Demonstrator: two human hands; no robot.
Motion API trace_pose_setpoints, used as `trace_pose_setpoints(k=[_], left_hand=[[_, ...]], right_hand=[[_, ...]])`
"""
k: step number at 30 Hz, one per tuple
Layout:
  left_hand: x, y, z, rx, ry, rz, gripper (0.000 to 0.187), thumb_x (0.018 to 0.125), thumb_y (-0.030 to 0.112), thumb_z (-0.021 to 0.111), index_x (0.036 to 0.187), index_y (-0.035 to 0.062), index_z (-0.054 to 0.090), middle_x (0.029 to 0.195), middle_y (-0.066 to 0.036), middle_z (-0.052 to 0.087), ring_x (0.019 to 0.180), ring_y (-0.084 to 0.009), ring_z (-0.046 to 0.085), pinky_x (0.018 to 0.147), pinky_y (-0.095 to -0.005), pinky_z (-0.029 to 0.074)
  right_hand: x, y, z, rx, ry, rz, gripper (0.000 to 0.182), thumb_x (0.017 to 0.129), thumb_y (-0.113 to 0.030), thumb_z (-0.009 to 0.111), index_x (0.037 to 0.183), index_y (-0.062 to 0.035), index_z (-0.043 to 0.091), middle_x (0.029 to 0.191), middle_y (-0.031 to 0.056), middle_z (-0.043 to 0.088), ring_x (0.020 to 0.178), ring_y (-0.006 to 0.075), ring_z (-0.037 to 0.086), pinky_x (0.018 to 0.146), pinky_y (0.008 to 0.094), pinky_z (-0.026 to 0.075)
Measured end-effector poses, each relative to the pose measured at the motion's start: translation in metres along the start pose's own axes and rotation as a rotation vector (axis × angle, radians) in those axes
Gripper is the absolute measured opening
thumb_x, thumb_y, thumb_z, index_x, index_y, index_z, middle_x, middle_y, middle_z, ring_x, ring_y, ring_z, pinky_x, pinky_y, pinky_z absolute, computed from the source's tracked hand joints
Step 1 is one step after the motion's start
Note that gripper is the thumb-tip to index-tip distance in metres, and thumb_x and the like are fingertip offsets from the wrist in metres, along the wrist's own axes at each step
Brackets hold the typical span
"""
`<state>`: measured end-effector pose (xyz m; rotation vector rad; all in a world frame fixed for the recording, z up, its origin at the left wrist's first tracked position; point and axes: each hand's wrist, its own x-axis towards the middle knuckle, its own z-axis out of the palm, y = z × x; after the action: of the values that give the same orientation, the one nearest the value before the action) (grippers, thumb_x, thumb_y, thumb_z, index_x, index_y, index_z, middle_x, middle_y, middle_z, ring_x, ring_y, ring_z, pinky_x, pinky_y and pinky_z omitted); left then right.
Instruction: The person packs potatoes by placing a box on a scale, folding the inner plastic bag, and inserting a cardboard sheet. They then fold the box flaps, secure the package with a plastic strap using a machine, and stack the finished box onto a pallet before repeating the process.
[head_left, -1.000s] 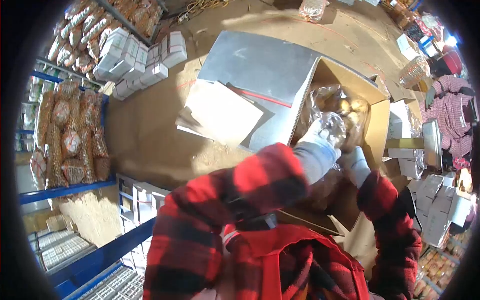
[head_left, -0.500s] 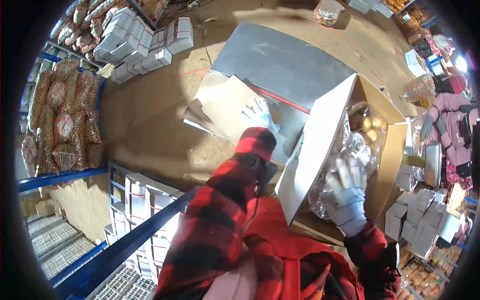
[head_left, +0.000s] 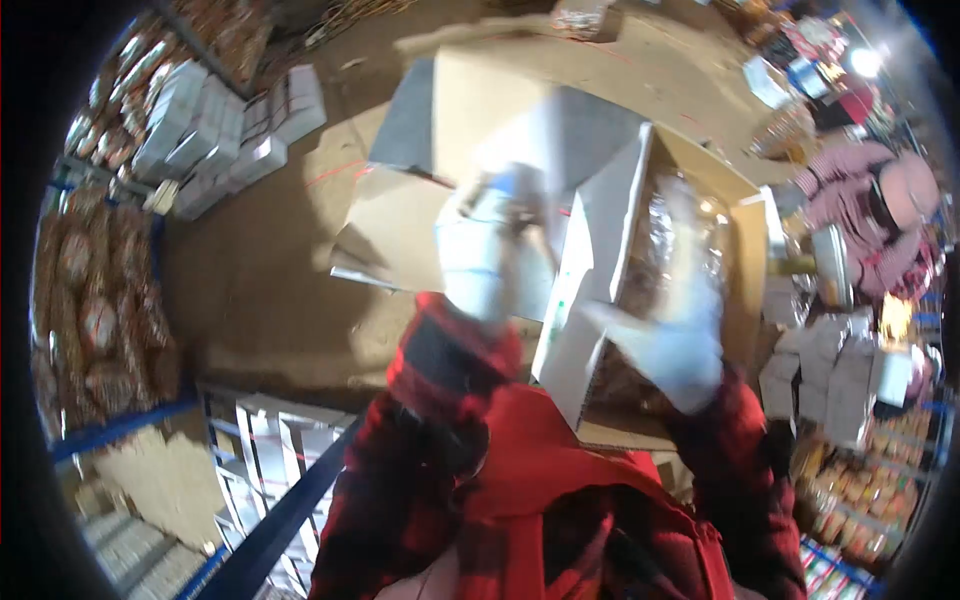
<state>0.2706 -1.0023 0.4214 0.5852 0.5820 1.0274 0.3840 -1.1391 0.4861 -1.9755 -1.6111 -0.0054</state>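
Note:
My left hand (head_left: 485,245), in a pale glove and blurred, is at a raised sheet of brown cardboard (head_left: 485,95); its fingers look bent round the near edge. More cardboard (head_left: 395,225) lies flat to the left of it, on a dark grey surface (head_left: 405,120). My right hand (head_left: 675,320), gloved too, is over the near part of an open carton (head_left: 745,235), thumb spread from the fingers and nothing seen in it. Clear plastic (head_left: 660,240) lines the carton round golden-brown items (head_left: 712,215), partly hidden by the hand.
White boxes (head_left: 200,120) are stacked at upper left. Net sacks (head_left: 95,300) fill a shelf at far left, and a blue rail (head_left: 285,520) runs at lower left. A co-worker in pink (head_left: 855,195) is at the right, near grey-white boxes (head_left: 820,365).
My left hand has lifted a cardboard sheet up from the pile. My right hand has risen off the plastic with its thumb out. The view has shifted, and the co-worker is bent differently.

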Motion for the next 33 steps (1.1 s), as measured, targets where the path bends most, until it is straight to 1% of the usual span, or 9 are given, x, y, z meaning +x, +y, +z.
trace_pose_setpoints(k=[5, 9, 11, 13, 16, 20, 23, 30, 33], left_hand=[[-0.040, 0.030, 0.066, 0.020, -0.454, -0.018, 0.034, 0.088, 0.011, 0.058, 0.120, -0.0013, 0.051, 0.111, -0.009, 0.059, 0.101, -0.0120, 0.054, 0.090, -0.0254, 0.042], [-0.038, -0.024, 0.019, 0.949, -0.547, 0.353, 0.070, 0.078, 0.023, 0.069, 0.133, -0.0015, 0.034, 0.132, -0.020, 0.042, 0.125, -0.0309, 0.039, 0.103, -0.0374, 0.032], [-0.049, -0.060, 0.001, 1.114, -0.613, 0.415, 0.067, 0.076, 0.019, 0.066, 0.132, -0.0014, 0.035, 0.129, -0.024, 0.042, 0.119, -0.0379, 0.041, 0.101, -0.0400, 0.034], [-0.054, -0.077, -0.005, 1.152, -0.660, 0.451, 0.067, 0.076, 0.014, 0.063, 0.133, -0.0005, 0.033, 0.128, -0.024, 0.042, 0.117, -0.0394, 0.043, 0.099, -0.0412, 0.035], [-0.060, -0.081, -0.010, 1.290, -0.641, 0.385, 0.068, 0.076, 0.016, 0.061, 0.136, 0.0033, 0.031, 0.132, -0.022, 0.039, 0.123, -0.0370, 0.037, 0.104, -0.0436, 0.028], [-0.069, -0.062, 0.002, 1.648, -0.563, 0.485, 0.064, 0.076, 0.024, 0.061, 0.134, 0.0074, 0.037, 0.138, -0.019, 0.033, 0.130, -0.0356, 0.027, 0.107, -0.0496, 0.016], [-0.075, -0.043, 0.016, 1.914, -0.530, 0.635, 0.065, 0.073, 0.024, 0.064, 0.132, 0.0089, 0.040, 0.137, -0.019, 0.034, 0.130, -0.0388, 0.026, 0.106, -0.0500, 0.018], [-0.088, -0.101, 0.157, 2.039, -0.994, 0.332, 0.068, 0.076, 0.042, 0.063, 0.135, 0.0208, 0.038, 0.144, -0.020, 0.025, 0.131, -0.0474, 0.018, 0.105, -0.0619, 0.012], [-0.056, -0.166, 0.169, 2.239, -0.934, 0.137, 0.080, 0.072, 0.045, 0.067, 0.140, 0.0284, 0.029, 0.148, -0.018, 0.015, 0.134, -0.0459, 0.014, 0.103, -0.0635, 0.015]], right_hand=[[0.008, 0.015, -0.041, 0.497, 0.249, 0.446, 0.055, 0.081, -0.005, 0.053, 0.133, 0.0009, 0.036, 0.133, 0.0214, 0.040, 0.126, 0.0301, 0.039, 0.103, 0.0391, 0.034], [-0.068, 0.059, -0.103, 0.547, 0.648, 0.288, 0.041, 0.088, -0.003, 0.044, 0.129, -0.0022, 0.044, 0.129, 0.0134, 0.046, 0.121, 0.0236, 0.044, 0.098, 0.0362, 0.040], [-0.117, 0.087, -0.091, 0.181, 0.441, 0.153, 0.044, 0.088, 0.005, 0.041, 0.130, -0.0045, 0.043, 0.125, 0.0144, 0.051, 0.113, 0.0205, 0.052, 0.090, 0.0321, 0.047], [-0.127, 0.078, -0.061, -0.519, 0.159, 0.152, 0.064, 0.073, 0.005, 0.046, 0.136, -0.0060, 0.037, 0.136, 0.0139, 0.041, 0.131, 0.0292, 0.032, 0.109, 0.0457, 0.021], [-0.139, 0.089, 0.003, -0.770, -0.138, 0.233, 0.061, 0.075, -0.010, 0.050, 0.135, -0.0106, 0.037, 0.141, 0.0099, 0.035, 0.132, 0.0295, 0.030, 0.105, 0.0516, 0.025], [-0.133, 0.089, 0.024, -0.654, -0.547, 0.379, 0.060, 0.082, -0.017, 0.049, 0.139, -0.0142, 0.029, 0.143, 0.0112, 0.028, 0.132, 0.0344, 0.029, 0.102, 0.0578, 0.025], [-0.119, 0.098, -0.022, -0.448, -0.551, 0.103, 0.068, 0.078, -0.024, 0.056, 0.139, -0.0151, 0.028, 0.145, 0.0133, 0.024, 0.132, 0.0378, 0.026, 0.104, 0.0570, 0.023], [0.034, 0.224, -0.089, -0.506, -0.284, 0.161, 0.082, 0.077, -0.041, 0.064, 0.141, -0.0067, 0.025, 0.146, 0.0166, 0.024, 0.135, 0.0337, 0.023, 0.109, 0.0454, 0.020], [0.082, 0.284, -0.072, -0.276, -0.372, 0.197, 0.070, 0.077, -0.038, 0.063, 0.134, -0.0051, 0.038, 0.135, 0.0170, 0.041, 0.125, 0.0313, 0.040, 0.102, 0.0400, 0.033]])
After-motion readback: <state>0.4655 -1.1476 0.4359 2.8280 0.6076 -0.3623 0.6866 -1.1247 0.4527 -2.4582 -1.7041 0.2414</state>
